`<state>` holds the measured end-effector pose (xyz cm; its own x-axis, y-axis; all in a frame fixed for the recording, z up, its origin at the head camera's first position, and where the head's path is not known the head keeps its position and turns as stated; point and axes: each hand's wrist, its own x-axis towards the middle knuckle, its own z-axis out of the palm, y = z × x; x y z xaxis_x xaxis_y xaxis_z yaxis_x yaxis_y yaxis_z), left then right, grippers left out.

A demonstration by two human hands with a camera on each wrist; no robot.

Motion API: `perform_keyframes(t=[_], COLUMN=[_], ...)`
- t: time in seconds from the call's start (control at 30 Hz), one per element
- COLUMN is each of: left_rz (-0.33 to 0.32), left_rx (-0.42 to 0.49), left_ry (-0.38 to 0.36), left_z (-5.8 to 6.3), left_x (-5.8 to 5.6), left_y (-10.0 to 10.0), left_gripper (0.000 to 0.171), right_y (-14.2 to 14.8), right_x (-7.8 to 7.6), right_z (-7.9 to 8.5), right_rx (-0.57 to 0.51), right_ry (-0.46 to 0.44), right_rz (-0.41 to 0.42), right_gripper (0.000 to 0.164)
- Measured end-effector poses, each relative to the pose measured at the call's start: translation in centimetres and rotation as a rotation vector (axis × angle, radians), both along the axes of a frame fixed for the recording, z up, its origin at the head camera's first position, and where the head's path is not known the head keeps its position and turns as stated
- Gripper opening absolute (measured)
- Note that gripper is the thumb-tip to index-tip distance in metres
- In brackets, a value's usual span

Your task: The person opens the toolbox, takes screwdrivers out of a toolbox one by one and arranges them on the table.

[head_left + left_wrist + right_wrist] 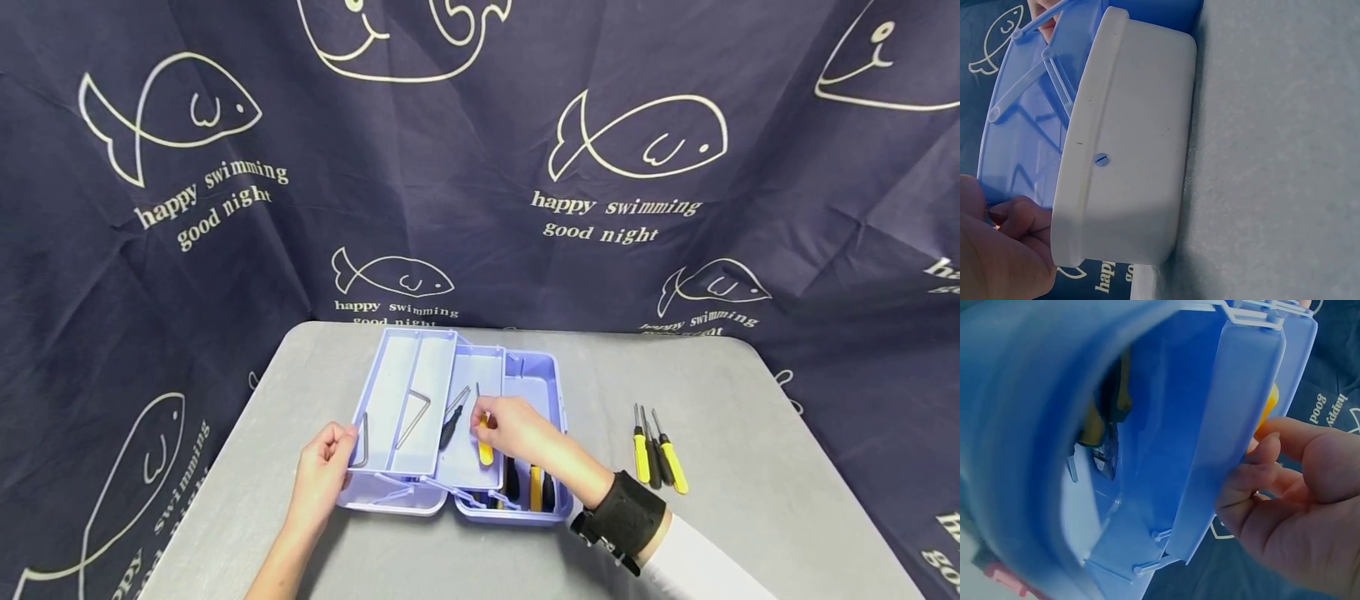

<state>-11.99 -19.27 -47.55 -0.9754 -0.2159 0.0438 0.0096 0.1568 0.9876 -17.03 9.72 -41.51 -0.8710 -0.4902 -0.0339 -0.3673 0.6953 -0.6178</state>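
A light purple toolbox [555,375] stands unfolded, its two cantilever trays swung to the left. My left hand [318,475] pinches the near left corner of the upper tray [393,358]. Inside that tray lie two L-shaped hex keys [366,446], one close to the left fingers. Over the lower tray [472,367], my right hand [510,421] pinches a screwdriver with a yellow handle [486,455]; its shaft is partly covered by the fingers. Beside it in this tray lies a black-handled screwdriver [448,429]. The right wrist view shows pliers-like tools [1107,419] in the box's bottom.
To the right of the toolbox, several yellow and black screwdrivers [651,458] lie grouped on the grey table [750,500]. Folding tray links [442,487] stick out at the box's near side. A dark fish-print curtain [487,167] hangs behind the table.
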Motion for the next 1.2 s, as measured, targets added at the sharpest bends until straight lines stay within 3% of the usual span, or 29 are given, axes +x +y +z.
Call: perform_keyframes(t=[0.3, 0.63, 1.03, 1.2], left_rz=[-0.012, -0.02, -0.013, 0.001], left_rx=[0.034, 0.029, 0.025, 0.004], left_ry=[0.018, 0.028, 0.011, -0.02], left_z=[-0.1, -0.2, -0.1, -0.1], left_x=[0.1, 0.1, -0.1, -0.1], left_y=[-0.1, -0.1, 0.0, 0.0], left_gripper=[0.032, 0.033, 0.034, 0.033], right_y=[0.9, 2.1, 5.4, 7.6], right_x=[0.1, 0.8, 2.1, 3.0], right_z=[-0.3, -0.3, -0.6, -0.8], right_rx=[-0.149, -0.154, -0.172, -0.182], right_ry=[-0.044, 0.108, 0.175, 0.153], right_rz=[-0.026, -0.017, -0.085, -0.128], right_gripper=[0.006, 0.008, 0.014, 0.015])
